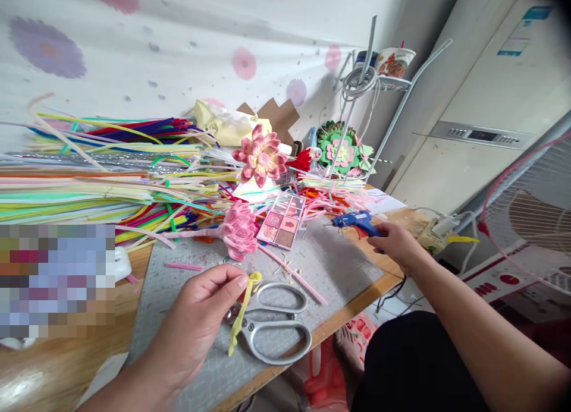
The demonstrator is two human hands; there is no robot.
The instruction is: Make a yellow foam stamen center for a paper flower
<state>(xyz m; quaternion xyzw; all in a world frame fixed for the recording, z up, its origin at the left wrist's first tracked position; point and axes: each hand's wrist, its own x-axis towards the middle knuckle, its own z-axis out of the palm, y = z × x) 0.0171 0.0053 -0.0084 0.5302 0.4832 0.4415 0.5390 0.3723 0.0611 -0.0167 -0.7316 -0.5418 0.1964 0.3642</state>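
My left hand (203, 308) pinches a yellow fuzzy strip (242, 317), coiled at its top with the tail hanging down. Just behind the strip, silver-handled scissors (279, 340) lie on the grey cutting mat (196, 376). My right hand (395, 242) is wrapped round a blue glue gun (357, 222) at the mat's right side, its nozzle towards the left. A pink fuzzy flower (239, 230) lies by an open makeup palette (282, 222). Behind them stands a red and yellow flower (260, 156). One pink stem (298, 278) lies near the scissors.
Bundles of coloured pipe cleaners (89, 192) fill the back left. A white wire rack (392, 84) holds a paper bowl (395, 62). At the right are a power strip (435, 233) and a fan (535, 204). The wooden table edge (339, 317) runs diagonally in front.
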